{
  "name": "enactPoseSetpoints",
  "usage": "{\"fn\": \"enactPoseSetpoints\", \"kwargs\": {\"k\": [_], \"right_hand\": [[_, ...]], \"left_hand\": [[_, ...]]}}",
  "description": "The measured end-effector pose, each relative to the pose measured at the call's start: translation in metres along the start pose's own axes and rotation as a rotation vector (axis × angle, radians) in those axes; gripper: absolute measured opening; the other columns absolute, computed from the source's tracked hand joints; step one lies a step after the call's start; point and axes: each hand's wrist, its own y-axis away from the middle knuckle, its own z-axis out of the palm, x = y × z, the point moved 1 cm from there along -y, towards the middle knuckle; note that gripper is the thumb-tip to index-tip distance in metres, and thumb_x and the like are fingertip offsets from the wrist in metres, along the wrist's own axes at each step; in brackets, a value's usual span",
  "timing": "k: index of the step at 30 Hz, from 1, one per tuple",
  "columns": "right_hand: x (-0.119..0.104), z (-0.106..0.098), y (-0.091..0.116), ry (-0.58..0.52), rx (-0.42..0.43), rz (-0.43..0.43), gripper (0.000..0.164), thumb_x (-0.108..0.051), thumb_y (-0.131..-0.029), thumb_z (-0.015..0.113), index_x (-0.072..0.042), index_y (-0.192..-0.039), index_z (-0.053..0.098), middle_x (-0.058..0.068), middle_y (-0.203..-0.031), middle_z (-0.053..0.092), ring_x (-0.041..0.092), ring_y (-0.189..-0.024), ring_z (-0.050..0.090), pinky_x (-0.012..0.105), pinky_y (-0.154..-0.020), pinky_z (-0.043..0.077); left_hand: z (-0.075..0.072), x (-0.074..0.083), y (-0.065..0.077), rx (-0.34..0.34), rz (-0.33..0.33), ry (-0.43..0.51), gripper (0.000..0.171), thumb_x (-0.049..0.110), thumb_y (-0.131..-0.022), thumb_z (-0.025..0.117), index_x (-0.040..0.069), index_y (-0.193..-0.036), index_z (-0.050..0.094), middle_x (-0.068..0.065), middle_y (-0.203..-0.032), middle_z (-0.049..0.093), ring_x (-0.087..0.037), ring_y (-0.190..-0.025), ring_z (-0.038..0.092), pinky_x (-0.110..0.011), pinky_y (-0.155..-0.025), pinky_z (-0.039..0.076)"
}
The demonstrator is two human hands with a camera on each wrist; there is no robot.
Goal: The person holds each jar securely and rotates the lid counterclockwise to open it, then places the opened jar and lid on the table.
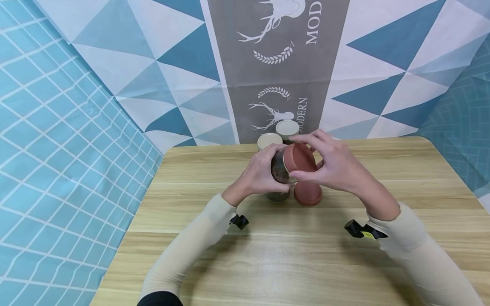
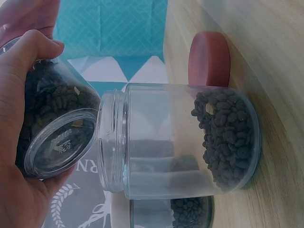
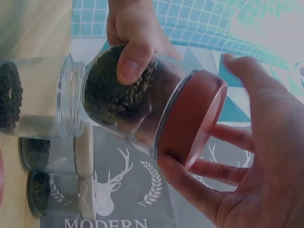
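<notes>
The white capitals "MODERN" (image 1: 302, 115) can be read on the grey fabric panel (image 1: 277, 75) with a printed white stag. The word is repeated higher up, where only "MOD" (image 1: 314, 23) is shown. It is read upright from the right wrist; "RN" is seen from the left. Raised marks on the tilted transparent jar's base (image 2: 61, 145) cannot be made out.

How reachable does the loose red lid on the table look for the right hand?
Probably yes: the loose red lid lies close to the right hand, its front uncovered, though that hand is occupied with the held jar's lid.
</notes>
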Motion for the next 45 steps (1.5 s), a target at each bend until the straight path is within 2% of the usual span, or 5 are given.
{"fn": "enactPoseSetpoints", "kwargs": {"k": [14, 21, 35, 40, 45], "right_hand": [[0.001, 0.004, -0.003, 0.007, 0.029, -0.082, 0.065, -0.024, -0.080, 0.102, -0.016, -0.139, 0.076, 0.009, -0.120, 0.070, 0.021, -0.088, 0.074, 0.030, -0.066, 0.066], [0.001, 0.002, -0.002, -0.025, 0.000, -0.149, 0.067, -0.013, -0.079, 0.100, -0.015, -0.141, 0.076, 0.011, -0.130, 0.071, 0.024, -0.104, 0.076, 0.030, -0.073, 0.069], [0.009, -0.001, 0.000, 0.063, -0.057, -0.446, 0.075, 0.004, -0.072, 0.099, -0.013, -0.141, 0.073, 0.020, -0.154, 0.064, 0.042, -0.140, 0.065, 0.055, -0.103, 0.063], [0.010, -0.001, 0.000, 0.072, -0.048, -0.472, 0.074, 0.004, -0.072, 0.098, -0.011, -0.140, 0.072, 0.022, -0.155, 0.063, 0.042, -0.140, 0.064, 0.044, -0.109, 0.060], [0.011, -0.003, 0.003, 0.050, -0.070, -0.426, 0.083, -0.001, -0.072, 0.101, -0.013, -0.147, 0.069, 0.022, -0.162, 0.058, 0.043, -0.147, 0.059, 0.055, -0.108, 0.060]], "left_hand": [[-0.002, 0.002, 0.001, -0.004, -0.005, -0.007, 0.095, 0.028, -0.070, 0.099, 0.000, -0.152, 0.059, -0.014, -0.135, 0.072, -0.027, -0.120, 0.073, -0.042, -0.106, 0.065], [-0.003, 0.000, 0.001, 0.006, 0.005, -0.019, 0.095, 0.028, -0.069, 0.099, -0.001, -0.151, 0.059, -0.014, -0.133, 0.073, -0.027, -0.119, 0.073, -0.042, -0.105, 0.065], [-0.003, -0.001, 0.002, 0.005, -0.013, -0.028, 0.101, 0.032, -0.068, 0.102, 0.000, -0.153, 0.057, -0.015, -0.142, 0.072, -0.028, -0.127, 0.073, -0.043, -0.110, 0.065], [-0.004, -0.001, 0.003, 0.011, -0.010, -0.029, 0.100, 0.032, -0.068, 0.102, 0.000, -0.152, 0.057, -0.015, -0.141, 0.072, -0.028, -0.125, 0.074, -0.043, -0.108, 0.065], [-0.004, -0.002, 0.003, 0.012, -0.017, -0.028, 0.101, 0.032, -0.068, 0.102, -0.001, -0.152, 0.058, -0.015, -0.141, 0.073, -0.028, -0.125, 0.074, -0.044, -0.109, 0.065]]}}
